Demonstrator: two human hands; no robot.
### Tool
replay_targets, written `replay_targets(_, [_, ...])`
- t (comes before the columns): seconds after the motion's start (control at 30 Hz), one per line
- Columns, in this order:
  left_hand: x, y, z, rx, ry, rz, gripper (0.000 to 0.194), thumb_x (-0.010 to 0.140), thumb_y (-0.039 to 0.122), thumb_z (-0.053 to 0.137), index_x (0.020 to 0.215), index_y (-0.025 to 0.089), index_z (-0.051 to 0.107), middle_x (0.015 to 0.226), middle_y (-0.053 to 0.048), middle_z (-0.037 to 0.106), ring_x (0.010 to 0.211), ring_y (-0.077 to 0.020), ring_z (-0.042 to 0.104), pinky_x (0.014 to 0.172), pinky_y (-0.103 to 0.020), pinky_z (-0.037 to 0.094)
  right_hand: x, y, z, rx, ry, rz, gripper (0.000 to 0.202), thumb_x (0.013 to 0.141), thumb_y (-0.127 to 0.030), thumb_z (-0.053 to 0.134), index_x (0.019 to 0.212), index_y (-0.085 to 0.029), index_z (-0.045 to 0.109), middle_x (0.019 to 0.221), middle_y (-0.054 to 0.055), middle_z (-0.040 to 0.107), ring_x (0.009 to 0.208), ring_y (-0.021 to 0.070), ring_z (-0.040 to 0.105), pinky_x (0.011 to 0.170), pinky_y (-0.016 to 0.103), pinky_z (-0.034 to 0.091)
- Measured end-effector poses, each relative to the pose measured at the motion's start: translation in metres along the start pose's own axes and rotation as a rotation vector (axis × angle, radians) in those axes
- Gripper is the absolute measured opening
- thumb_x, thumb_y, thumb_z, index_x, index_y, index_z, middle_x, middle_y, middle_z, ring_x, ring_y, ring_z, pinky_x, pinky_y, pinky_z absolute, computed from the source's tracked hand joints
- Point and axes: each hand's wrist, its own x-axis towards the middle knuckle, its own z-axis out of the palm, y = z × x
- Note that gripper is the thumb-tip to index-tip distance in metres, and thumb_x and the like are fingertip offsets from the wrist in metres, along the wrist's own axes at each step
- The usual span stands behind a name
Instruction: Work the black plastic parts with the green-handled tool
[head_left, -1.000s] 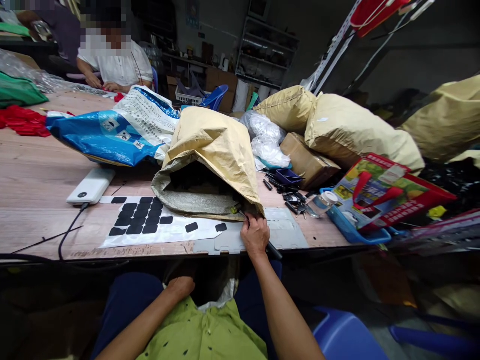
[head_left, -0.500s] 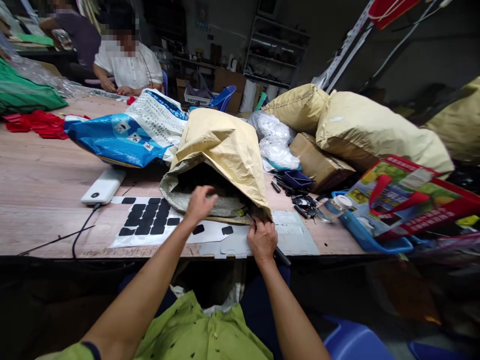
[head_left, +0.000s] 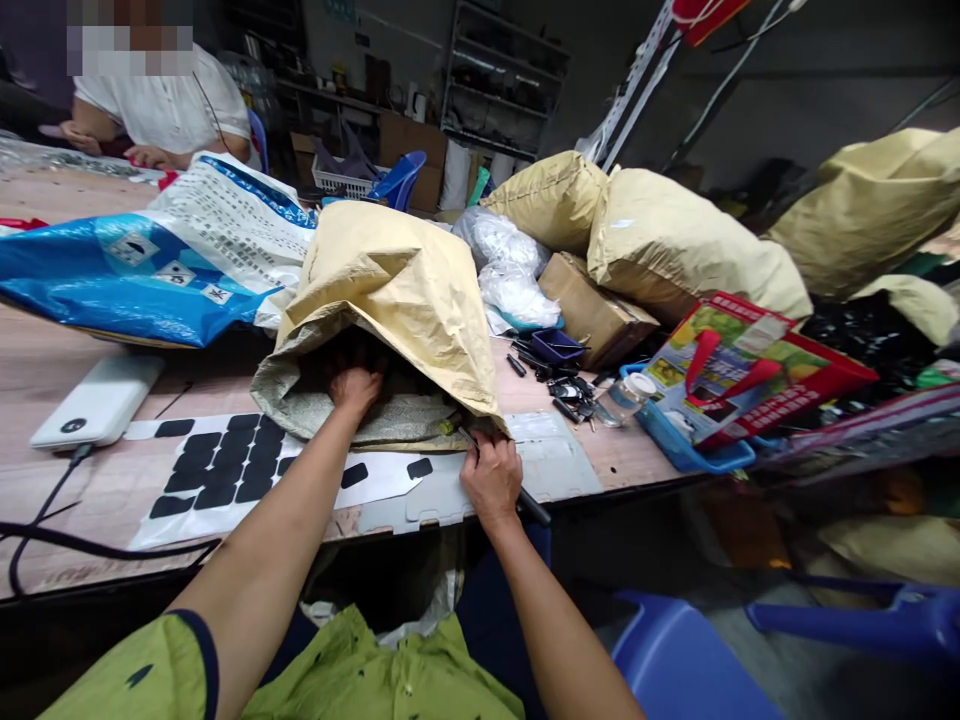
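A large tan paper sack (head_left: 397, 270) lies on the table with its dark mouth facing me. My left hand (head_left: 355, 388) reaches into that mouth, its fingers lost in the shadow inside. At the sack's right lower corner, my right hand (head_left: 491, 474) is closed around a dark rod-like tool (head_left: 534, 507), whose end sticks out below the palm. Under the sack's front edge are a white sheet with black rounded squares (head_left: 217, 465) and a grey flat board (head_left: 555, 462).
A white power bank (head_left: 99, 402) with a cable and a blue-white sack (head_left: 150, 265) are left. Right are black small parts (head_left: 574, 392), a jar (head_left: 626, 396), a blue tray (head_left: 679, 445) with a red bag (head_left: 739, 375), and a carton (head_left: 592, 310). A person sits across the table.
My left hand has moved from in front of the sack's mouth to inside it. The view has shifted right, while my right hand stays at the sack's corner.
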Motion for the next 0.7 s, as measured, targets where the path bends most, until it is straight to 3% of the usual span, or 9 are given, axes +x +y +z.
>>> replay_targets(0.1, [-0.023, 0.011, 0.01, 0.111, 0.065, -0.005, 0.066, 0.095, 0.055, 0.044, 0.151, 0.022, 0.043, 0.147, -0.023, 0.048, 0.127, -0.0469, 0.05, 0.097, -0.056, 0.042, 0.0, -0.001, 0.0, 0.001, -0.006, 0.006, 0.034, 0.091, -0.024, 0.058, 0.122, -0.023, 0.07, 0.103, 0.01, 0.065, 0.1, 0.0259, 0.051, 0.082, 0.035, 0.038])
replay_targets(0.27, [-0.063, 0.014, 0.018, 0.175, 0.071, 0.2, 0.057, 0.095, 0.046, 0.047, 0.146, 0.021, 0.05, 0.137, -0.019, 0.055, 0.121, -0.0408, 0.049, 0.097, -0.051, 0.043, 0.0, -0.001, -0.001, 0.003, -0.002, 0.001, 0.033, 0.092, -0.025, 0.057, 0.122, -0.022, 0.07, 0.104, 0.011, 0.065, 0.101, 0.0258, 0.051, 0.083, 0.035, 0.037])
replay_targets(0.43, [-0.082, 0.012, 0.015, 0.151, 0.006, 0.294, 0.063, 0.091, 0.04, 0.055, 0.151, 0.024, 0.043, 0.144, -0.017, 0.047, 0.126, -0.0393, 0.045, 0.102, -0.051, 0.04, 0.0, -0.001, -0.002, 0.012, 0.011, 0.007, 0.031, 0.092, -0.025, 0.057, 0.12, -0.024, 0.071, 0.104, 0.01, 0.065, 0.1, 0.0257, 0.052, 0.082, 0.035, 0.037])
replay_targets(0.53, [-0.092, 0.012, 0.009, 0.137, 0.094, 0.305, 0.074, 0.087, 0.037, 0.062, 0.154, 0.023, 0.035, 0.152, -0.019, 0.035, 0.134, -0.0404, 0.038, 0.107, -0.051, 0.035, 0.0, -0.002, -0.003, 0.024, 0.012, 0.011, 0.031, 0.092, -0.025, 0.057, 0.119, -0.024, 0.071, 0.107, 0.009, 0.066, 0.101, 0.0255, 0.052, 0.082, 0.035, 0.037])
replay_targets(0.6, [-0.101, 0.01, 0.003, 0.149, 0.192, 0.296, 0.072, 0.083, 0.037, 0.066, 0.148, 0.019, 0.042, 0.148, -0.02, 0.037, 0.134, -0.0404, 0.037, 0.106, -0.05, 0.035, 0.0, -0.002, -0.003, 0.032, 0.01, 0.009, 0.031, 0.092, -0.025, 0.057, 0.12, -0.024, 0.071, 0.108, 0.01, 0.066, 0.101, 0.0257, 0.051, 0.083, 0.035, 0.037])
replay_targets(0.7, [-0.111, 0.002, -0.002, 0.198, 0.237, 0.247, 0.045, 0.083, 0.039, 0.066, 0.122, 0.016, 0.06, 0.126, -0.019, 0.054, 0.12, -0.0385, 0.047, 0.097, -0.048, 0.039, 0.0, -0.002, -0.002, 0.035, 0.006, 0.006, 0.031, 0.092, -0.025, 0.058, 0.12, -0.024, 0.071, 0.11, 0.01, 0.066, 0.102, 0.026, 0.051, 0.083, 0.035, 0.036])
